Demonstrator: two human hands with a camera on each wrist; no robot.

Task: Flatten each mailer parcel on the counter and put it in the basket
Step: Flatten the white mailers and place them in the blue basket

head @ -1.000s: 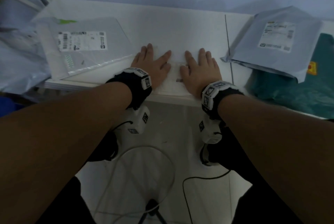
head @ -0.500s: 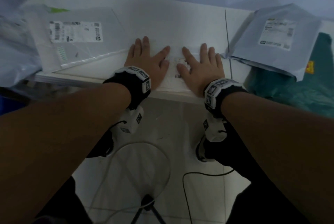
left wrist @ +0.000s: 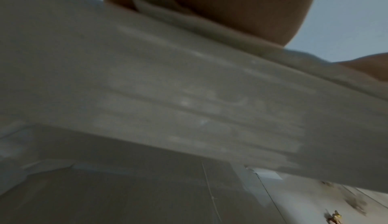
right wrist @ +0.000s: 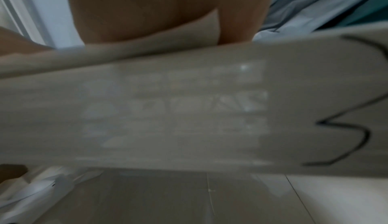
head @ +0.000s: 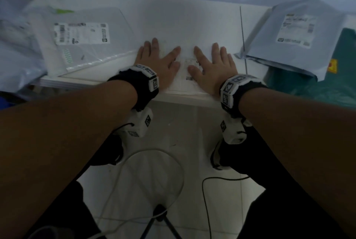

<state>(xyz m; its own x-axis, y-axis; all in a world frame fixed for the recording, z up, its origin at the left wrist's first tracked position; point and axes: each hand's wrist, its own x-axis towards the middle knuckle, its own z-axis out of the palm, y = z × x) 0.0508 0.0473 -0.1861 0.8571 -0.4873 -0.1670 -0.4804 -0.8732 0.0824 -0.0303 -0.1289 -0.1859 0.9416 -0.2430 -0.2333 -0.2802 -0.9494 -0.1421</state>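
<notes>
A white mailer parcel (head: 185, 76) lies flat at the front edge of the white counter (head: 173, 19). My left hand (head: 158, 59) presses on its left part with straight, spread fingers. My right hand (head: 212, 63) presses on its right part the same way. A small label with a barcode shows between the thumbs. In the left wrist view my left palm (left wrist: 231, 8) rests on the counter's front lip (left wrist: 189, 94); the right wrist view shows my right palm (right wrist: 168, 8) above the same lip (right wrist: 168, 111), blurred.
A clear mailer with a printed label (head: 81, 34) lies on the counter at the left. A grey mailer (head: 292, 34) lies at the right on a teal basket (head: 327, 88). Below are tiled floor, cables (head: 208, 200) and a tripod (head: 159, 217).
Both hands have spread slightly apart on the white mailer, the fingers fanning wider. The camera has shifted a little; the other mailers stay put.
</notes>
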